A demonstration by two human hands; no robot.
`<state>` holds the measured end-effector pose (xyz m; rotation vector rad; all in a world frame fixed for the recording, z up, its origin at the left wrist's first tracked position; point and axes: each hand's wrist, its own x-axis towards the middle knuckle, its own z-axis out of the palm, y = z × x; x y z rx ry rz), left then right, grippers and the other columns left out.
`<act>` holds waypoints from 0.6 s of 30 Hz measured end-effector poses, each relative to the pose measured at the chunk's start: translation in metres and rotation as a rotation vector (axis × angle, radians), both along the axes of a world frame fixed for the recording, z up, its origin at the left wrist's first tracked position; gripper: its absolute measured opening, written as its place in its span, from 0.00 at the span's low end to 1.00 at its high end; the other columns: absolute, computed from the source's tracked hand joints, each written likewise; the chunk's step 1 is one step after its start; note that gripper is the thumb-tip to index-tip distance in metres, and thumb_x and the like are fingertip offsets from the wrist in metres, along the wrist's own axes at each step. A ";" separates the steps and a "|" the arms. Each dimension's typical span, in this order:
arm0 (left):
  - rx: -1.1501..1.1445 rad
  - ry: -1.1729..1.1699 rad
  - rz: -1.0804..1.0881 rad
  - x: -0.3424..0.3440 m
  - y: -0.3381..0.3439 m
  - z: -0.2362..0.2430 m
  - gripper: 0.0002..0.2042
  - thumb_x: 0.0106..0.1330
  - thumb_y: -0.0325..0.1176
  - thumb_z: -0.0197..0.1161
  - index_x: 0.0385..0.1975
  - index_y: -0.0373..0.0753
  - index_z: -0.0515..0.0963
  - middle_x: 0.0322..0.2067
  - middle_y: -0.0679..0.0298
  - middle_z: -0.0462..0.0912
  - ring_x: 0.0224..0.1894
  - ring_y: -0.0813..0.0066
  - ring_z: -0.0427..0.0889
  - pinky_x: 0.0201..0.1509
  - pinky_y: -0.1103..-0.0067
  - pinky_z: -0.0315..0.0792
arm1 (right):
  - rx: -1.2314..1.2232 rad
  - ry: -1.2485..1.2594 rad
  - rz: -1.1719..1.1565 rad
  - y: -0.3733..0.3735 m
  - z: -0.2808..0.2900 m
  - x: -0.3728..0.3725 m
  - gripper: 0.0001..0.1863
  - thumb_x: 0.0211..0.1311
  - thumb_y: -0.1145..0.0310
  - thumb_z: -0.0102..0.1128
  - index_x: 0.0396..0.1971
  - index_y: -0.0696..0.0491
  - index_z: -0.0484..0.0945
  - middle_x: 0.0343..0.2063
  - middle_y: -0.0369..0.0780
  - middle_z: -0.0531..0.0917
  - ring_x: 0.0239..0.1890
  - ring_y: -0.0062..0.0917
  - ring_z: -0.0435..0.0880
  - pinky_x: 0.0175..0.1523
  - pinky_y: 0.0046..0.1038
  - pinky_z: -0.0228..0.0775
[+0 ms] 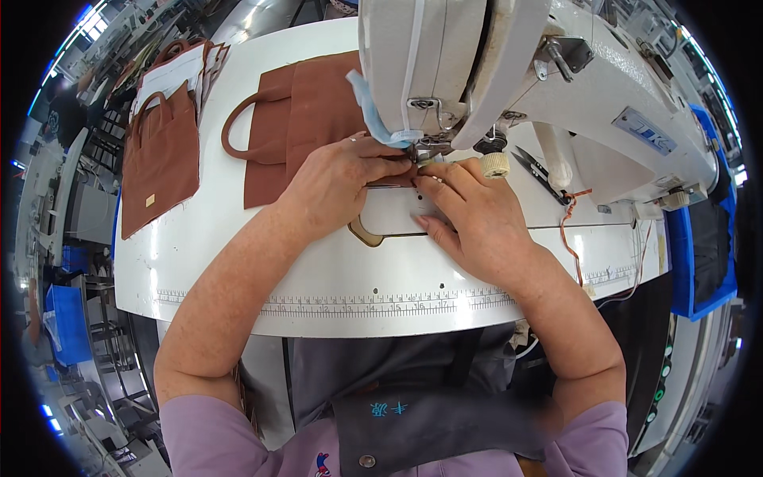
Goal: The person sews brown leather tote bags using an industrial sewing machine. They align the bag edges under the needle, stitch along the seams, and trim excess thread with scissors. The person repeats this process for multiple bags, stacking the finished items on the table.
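Note:
A brown leather-like bag panel (318, 91) with a looped handle (230, 131) lies on the white table, partly under the sewing machine head (421, 63). My left hand (338, 179) pinches the panel's near edge between thumb and fingers, close beside the presser foot (429, 151). On the other side of the foot, my right hand (477, 219) rests with its fingertips on the brown material. Its thumb is apart from the fingers, over the metal bed plate (405, 211). The needle point and the material directly under the foot are mostly hidden by fingers.
Left, a brown bag piece with handles (163, 167) lies at the table edge, beside stacked pieces and white sheets (171, 75). Black thread snips (544, 179) and an orange-brown cord (568, 238) lie right. A printed ruler (381, 304) follows the near edge. A blue bin (703, 262) stands right.

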<state>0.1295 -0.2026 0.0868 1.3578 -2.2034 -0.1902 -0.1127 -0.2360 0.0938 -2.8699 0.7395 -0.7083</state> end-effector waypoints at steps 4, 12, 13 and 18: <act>-0.022 0.020 0.034 0.002 -0.005 0.003 0.25 0.55 0.13 0.55 0.51 0.41 0.88 0.49 0.54 0.88 0.51 0.52 0.86 0.57 0.65 0.81 | -0.021 -0.001 -0.016 0.001 -0.002 0.001 0.21 0.63 0.61 0.70 0.53 0.56 0.82 0.52 0.40 0.83 0.53 0.36 0.79 0.56 0.39 0.71; -0.068 0.027 0.053 -0.001 -0.005 -0.001 0.25 0.56 0.13 0.54 0.51 0.40 0.87 0.48 0.51 0.88 0.50 0.49 0.86 0.57 0.64 0.80 | 0.000 -0.042 0.002 0.000 -0.002 -0.002 0.20 0.61 0.63 0.71 0.50 0.55 0.82 0.50 0.40 0.83 0.52 0.37 0.80 0.55 0.40 0.72; -0.055 0.034 0.050 -0.001 -0.005 -0.001 0.25 0.56 0.13 0.54 0.51 0.39 0.87 0.48 0.51 0.88 0.50 0.48 0.86 0.58 0.64 0.80 | 0.007 -0.053 0.007 -0.002 -0.002 -0.002 0.19 0.61 0.63 0.71 0.50 0.55 0.83 0.50 0.40 0.83 0.52 0.37 0.81 0.55 0.40 0.73; -0.037 0.083 0.034 0.008 -0.004 -0.007 0.26 0.58 0.11 0.49 0.51 0.37 0.86 0.49 0.53 0.88 0.52 0.52 0.87 0.63 0.65 0.78 | 0.035 -0.105 0.034 -0.006 -0.007 -0.004 0.16 0.60 0.66 0.71 0.48 0.53 0.83 0.48 0.39 0.84 0.50 0.36 0.81 0.54 0.40 0.73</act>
